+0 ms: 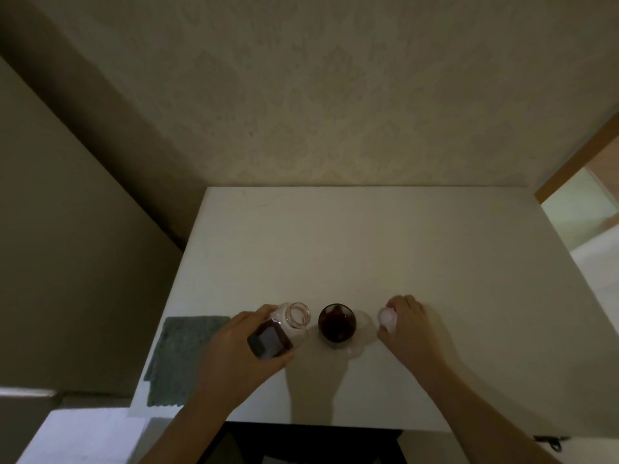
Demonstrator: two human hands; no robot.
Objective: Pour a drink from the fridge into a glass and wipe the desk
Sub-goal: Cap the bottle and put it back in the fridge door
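Observation:
On the white desk (368,236), a clear glass (336,324) holds dark red drink and stands near the front edge. To its left my left hand (234,349) grips a clear bottle (284,326) with a dark label; the bottle's mouth is uncapped and leans toward the glass. Right of the glass my right hand (410,324) rests on the desk with its fingers closed around a white bottle cap (388,318). A grey-green cloth (182,356) lies flat at the desk's front left corner.
The desk stands against a patterned wall (335,95). A dark vertical panel (67,229) rises to the left of the desk. A wooden door frame (576,159) and a lit floor show at the right. The desk's front edge runs just below my forearms.

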